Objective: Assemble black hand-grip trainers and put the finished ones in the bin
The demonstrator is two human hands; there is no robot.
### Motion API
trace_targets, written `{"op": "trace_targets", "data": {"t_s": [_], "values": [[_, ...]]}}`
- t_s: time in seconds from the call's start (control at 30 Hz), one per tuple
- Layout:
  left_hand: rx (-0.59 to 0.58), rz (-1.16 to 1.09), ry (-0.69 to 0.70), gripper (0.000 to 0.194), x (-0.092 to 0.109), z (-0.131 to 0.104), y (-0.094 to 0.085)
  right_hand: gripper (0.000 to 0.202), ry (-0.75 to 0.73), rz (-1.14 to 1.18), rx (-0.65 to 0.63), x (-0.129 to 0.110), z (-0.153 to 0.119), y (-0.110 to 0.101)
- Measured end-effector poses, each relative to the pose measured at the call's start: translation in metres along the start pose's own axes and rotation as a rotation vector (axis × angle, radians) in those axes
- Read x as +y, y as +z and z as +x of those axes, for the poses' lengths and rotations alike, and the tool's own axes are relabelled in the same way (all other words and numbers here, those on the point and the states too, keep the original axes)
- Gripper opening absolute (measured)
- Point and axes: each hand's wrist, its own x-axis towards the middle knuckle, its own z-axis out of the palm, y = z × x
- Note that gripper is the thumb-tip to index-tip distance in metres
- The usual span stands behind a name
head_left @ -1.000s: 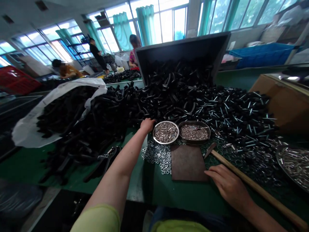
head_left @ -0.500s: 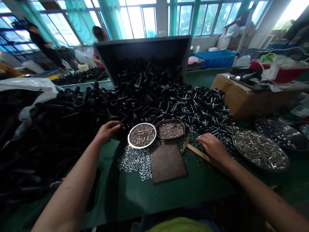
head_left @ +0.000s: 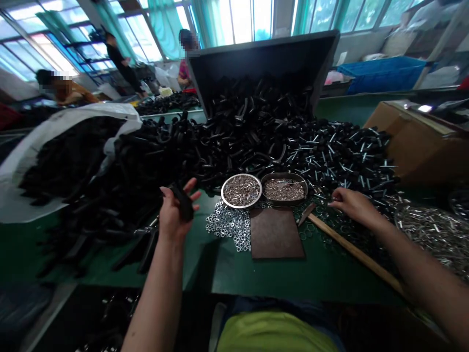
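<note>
- Now turned palm-inward with fingers spread apart: left hand (head_left: 171,215), newly drawn back from the pile's edge, black part (head_left: 183,201) lying across the palm.
- Just beside, flat: brown plate (head_left: 276,234), next to scattered metal rings (head_left: 229,222), with hammer (head_left: 351,252) to the right, untouched.
- Shifted to the far side of the hammer handle: right hand (head_left: 351,205), fingertips drawn together above loose small pieces; too small to tell whether anything is pinched.
- Beyond the plate, side by side: round dish (head_left: 242,207) and oval dish (head_left: 284,201), both full of small metal pieces.
- Farther back: dark pile (head_left: 234,132), spilling from tipped bin (head_left: 264,54).
- Farthest: three people near the windows.
</note>
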Motion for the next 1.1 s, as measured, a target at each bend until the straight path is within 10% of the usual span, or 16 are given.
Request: {"op": "trace_targets", "data": {"t_s": [0.23,0.4,0.6,1.1], "values": [[-0.117,0.371,-0.155,0.036,-0.049,-0.071,-0.018,0.015,0.431,1.028,0.074,-0.006,-0.01,-0.003],[-0.242,0.976,0.066,0.01,-0.081,-0.087,-0.016,0.011,0.468,1.321,0.092,-0.018,-0.017,0.008],[-0.308,1.428,0.243,0.016,-0.09,-0.09,-0.012,0.014,0.484,1.389,0.12,-0.024,-0.02,0.015],[-0.391,1.427,0.238,0.008,-0.085,-0.079,-0.029,0.026,0.27,1.342,-0.046,-0.1,-0.074,0.004]]}}
